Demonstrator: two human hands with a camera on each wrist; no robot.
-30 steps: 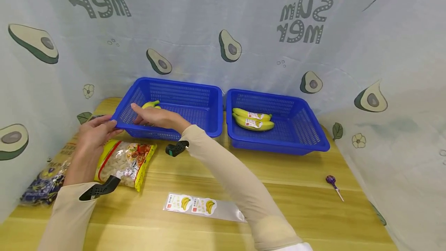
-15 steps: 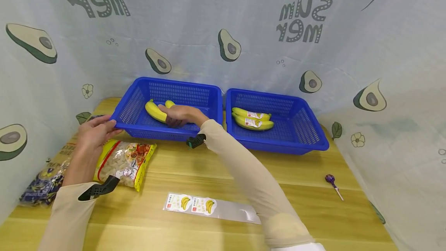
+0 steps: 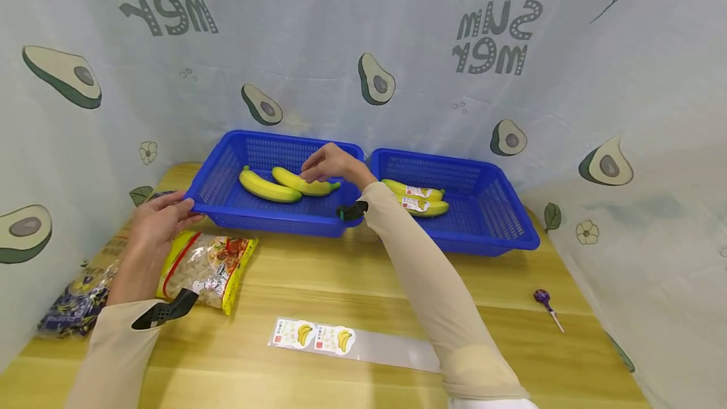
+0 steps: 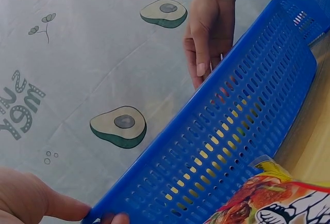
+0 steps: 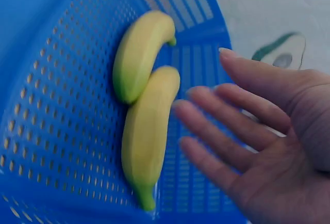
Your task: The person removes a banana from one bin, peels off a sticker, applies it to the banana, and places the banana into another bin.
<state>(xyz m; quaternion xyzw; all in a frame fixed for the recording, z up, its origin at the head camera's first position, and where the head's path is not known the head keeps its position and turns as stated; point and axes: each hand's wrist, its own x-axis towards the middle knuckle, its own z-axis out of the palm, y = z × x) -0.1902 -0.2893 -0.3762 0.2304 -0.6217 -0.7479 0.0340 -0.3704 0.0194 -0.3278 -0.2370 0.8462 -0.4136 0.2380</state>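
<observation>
At the near left corner of the left blue basket [image 3: 272, 221], my left hand [image 3: 159, 219] pinches the rim between thumb and fingers. Two yellow bananas without stickers lie inside: the left banana [image 3: 267, 188] and the right banana [image 3: 309, 183], their ends meeting. Over the right part of this basket is my right hand [image 3: 331, 163], fingers spread and holding nothing. In the right wrist view its fingertips [image 5: 193, 92] are beside the lower banana [image 5: 147, 131].
The right blue basket [image 3: 483, 242] holds two stickered bananas [image 3: 423, 207]. A yellow food bag [image 3: 207, 267] and a dark packet [image 3: 74, 305] lie at left. A strip with banana stickers [image 3: 318, 336] lies in front, a purple lollipop [image 3: 543, 298] at right. A patterned curtain [image 3: 318, 36] hangs behind.
My right hand has moved right within the left basket and let go of the bananas, which now lie further right in full view. The left hand still grips the rim.
</observation>
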